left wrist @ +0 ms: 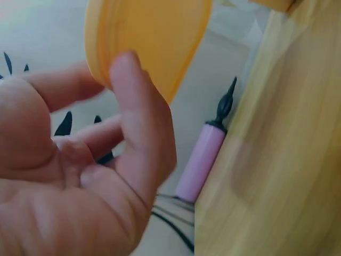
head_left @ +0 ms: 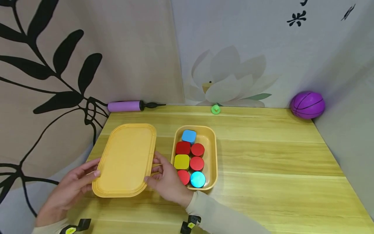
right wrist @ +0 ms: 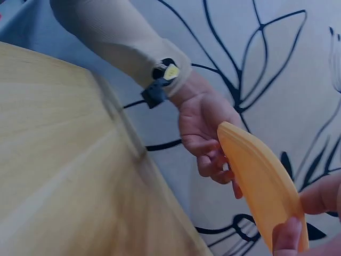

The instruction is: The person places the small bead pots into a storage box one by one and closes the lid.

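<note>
A yellow plastic lid (head_left: 125,161) with rounded corners is held up over the left part of the table in the head view. My left hand (head_left: 68,190) pinches its left edge, thumb on the near face. On the opposite edge, my right hand (head_left: 168,182) grips with thumb and fingers. The right wrist view shows the lid (right wrist: 261,186) nearly edge-on, raised past the table's side. Just right of my right hand stands a yellow tray-like box (head_left: 211,156), lidless. Inside are a blue square block (head_left: 189,136), a yellow block (head_left: 181,162), a blue round block (head_left: 197,179) and several red blocks (head_left: 197,149).
A purple hand pump (head_left: 124,106) lies along the table's back left edge. At the back middle sits a small green duck-faced toy (head_left: 215,109). A purple ball (head_left: 307,105) rests in the back right corner. Patterned wall coverings (head_left: 131,55) rise behind the wooden table (head_left: 271,162).
</note>
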A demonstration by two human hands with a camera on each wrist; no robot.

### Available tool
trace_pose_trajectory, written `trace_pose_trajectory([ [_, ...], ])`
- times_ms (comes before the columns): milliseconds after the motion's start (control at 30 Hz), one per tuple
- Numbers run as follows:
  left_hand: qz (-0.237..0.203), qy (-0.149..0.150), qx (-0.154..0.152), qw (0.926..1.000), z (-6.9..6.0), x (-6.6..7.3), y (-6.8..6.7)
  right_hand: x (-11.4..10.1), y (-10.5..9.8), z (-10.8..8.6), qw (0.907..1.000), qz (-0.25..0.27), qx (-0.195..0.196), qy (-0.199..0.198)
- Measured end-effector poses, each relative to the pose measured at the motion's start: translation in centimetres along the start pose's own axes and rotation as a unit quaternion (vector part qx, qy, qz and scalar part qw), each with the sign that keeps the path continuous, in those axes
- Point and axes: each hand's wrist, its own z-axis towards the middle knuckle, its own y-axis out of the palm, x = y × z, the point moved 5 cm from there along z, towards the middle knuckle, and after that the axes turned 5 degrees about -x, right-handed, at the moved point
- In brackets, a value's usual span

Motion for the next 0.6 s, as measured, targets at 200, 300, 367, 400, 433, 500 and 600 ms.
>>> trace_pose_trajectory([
  [200, -0.051, 0.041, -0.089, 0.9939, 1.6, 1.3, 2.3, -1.5, -2.4, -0.9, 0.9999, 0.009, 0.005, 0.007],
  [300, -0.067, 0.051, -0.119, 0.9893, 2.5, 1.5, 3.5, -2.0, -3.9, -1.6, 0.9994, 0.012, 0.022, 0.025],
  [367, -0.071, 0.054, -0.126, 0.988, 3.2, 1.5, 4.3, -2.3, -4.9, -1.9, 0.9987, 0.01, 0.036, 0.034],
  [400, -0.071, 0.054, -0.129, 0.9876, 3.6, 1.4, 4.7, -2.5, -5.5, -2.1, 0.9985, 0.009, 0.041, 0.036],
  [433, -0.068, 0.055, -0.129, 0.9878, 3.9, 1.3, 5.1, -2.6, -6.0, -2.3, 0.9983, 0.01, 0.045, 0.036],
  [500, -0.065, 0.059, -0.136, 0.9869, 4.6, 1.0, 6.0, -2.9, -7.1, -2.6, 0.998, 0.01, 0.052, 0.033],
  [600, -0.068, 0.06, -0.141, 0.9858, 5.5, 0.6, 7.3, -3.2, -8.6, -3.0, 0.9977, 0.024, 0.057, 0.029],
])
